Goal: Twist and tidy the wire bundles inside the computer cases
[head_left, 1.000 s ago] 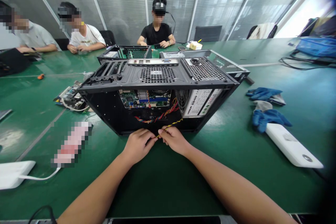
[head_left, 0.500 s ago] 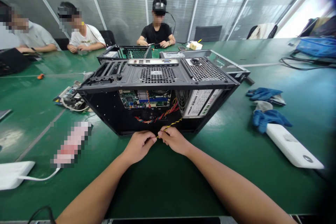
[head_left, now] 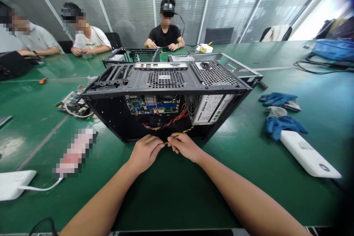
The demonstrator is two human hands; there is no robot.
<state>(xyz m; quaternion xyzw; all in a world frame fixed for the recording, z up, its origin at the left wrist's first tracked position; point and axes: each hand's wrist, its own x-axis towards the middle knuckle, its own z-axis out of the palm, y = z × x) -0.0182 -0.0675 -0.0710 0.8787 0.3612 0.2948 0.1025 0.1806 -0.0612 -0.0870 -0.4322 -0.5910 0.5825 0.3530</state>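
Note:
A twisted yellow-and-black cable [head_left: 184, 131] runs out of the open side of a black computer case [head_left: 166, 88], from below the power supply [head_left: 212, 108]. My left hand [head_left: 148, 152] pinches the cable's near end between thumb and fingers. A short way along it, my right hand [head_left: 181, 144] is closed on the same cable. Inside the case, a motherboard [head_left: 155, 105] and a bundle of coloured wires [head_left: 168, 123] show behind my hands. Whether the cable's tip carries a plug is hidden by my left fingers.
Blue gloves [head_left: 284, 125] and a white power bank [head_left: 309, 155] lie to the right. A blurred-out phone [head_left: 76, 151] is cabled to a white block [head_left: 16, 184] on the left. Behind it sits a loose circuit board [head_left: 76, 105]. Another case [head_left: 132, 55] stands farther back; several people sit beyond.
Both hands keep their hold on the cable. The right fingers have shifted slightly along it, with the lower fingers curling a little differently. The case stays in place.

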